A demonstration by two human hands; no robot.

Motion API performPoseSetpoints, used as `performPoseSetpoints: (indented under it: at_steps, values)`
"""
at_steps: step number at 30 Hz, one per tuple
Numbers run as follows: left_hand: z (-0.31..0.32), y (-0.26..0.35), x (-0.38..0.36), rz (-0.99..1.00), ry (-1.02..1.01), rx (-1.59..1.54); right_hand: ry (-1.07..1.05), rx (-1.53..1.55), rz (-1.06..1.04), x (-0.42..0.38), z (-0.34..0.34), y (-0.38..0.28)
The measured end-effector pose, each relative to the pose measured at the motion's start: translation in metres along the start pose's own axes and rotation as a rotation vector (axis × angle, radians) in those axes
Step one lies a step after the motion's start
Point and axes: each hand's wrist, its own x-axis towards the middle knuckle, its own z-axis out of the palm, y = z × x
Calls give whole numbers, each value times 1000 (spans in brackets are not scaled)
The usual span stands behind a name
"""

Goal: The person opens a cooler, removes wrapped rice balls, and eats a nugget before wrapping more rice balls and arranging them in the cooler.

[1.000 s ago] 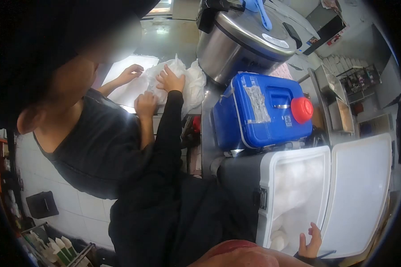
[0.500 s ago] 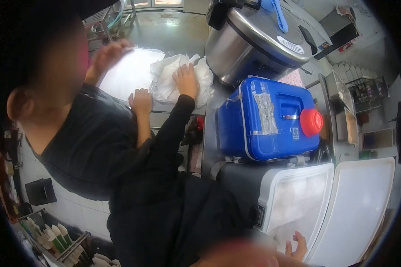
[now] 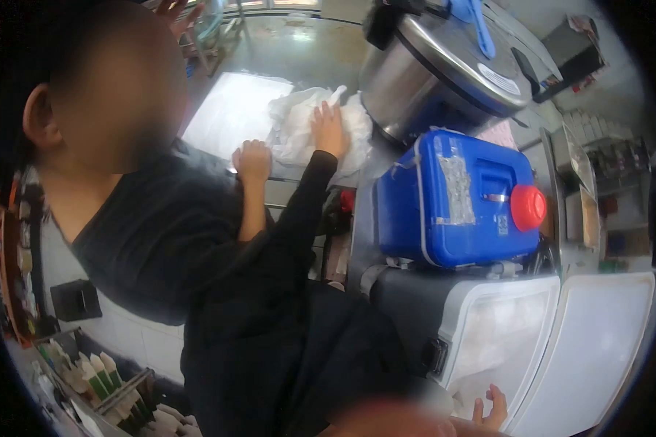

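My left hand (image 3: 329,128), in a long black sleeve, lies flat with fingers spread on a crumpled white plastic bag (image 3: 299,124) on the steel counter (image 3: 291,44). Only the fingers of my right hand (image 3: 488,409) show at the bottom edge, apart and resting on the inner rim of an open white cooler (image 3: 492,342). A person in a dark grey top stands close on my left. One of that person's fists (image 3: 253,161) rests on the counter edge beside the bag, and their other hand (image 3: 175,9) is raised at the top.
A blue jug with a red cap (image 3: 455,197) lies on the grey cooler body, in front of a large steel rice cooker (image 3: 444,73). A white board (image 3: 229,109) lies left of the bag. The cooler's white lid (image 3: 598,349) hangs open at right. A rack of bottles (image 3: 95,379) stands low left.
The view has shifted so everything sits further right and lower. The other person's far hand left the white board and rose to the top edge. My left hand stays on the bag.
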Motion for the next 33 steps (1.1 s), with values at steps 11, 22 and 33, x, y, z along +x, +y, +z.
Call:
performPoseSetpoints:
  at_steps: [11, 22, 33]
  values:
    - [-188, 48, -85, 726, 1461, -782, 86, -9, -66, -2, -2, -8]
    - [-269, 58, -130, 530, 1760, -603, 209, -155, -244, -24, -10, -9]
    - [-256, 70, -167, 758, 1483, -719, 192, -187, -302, -32, -24, -16]
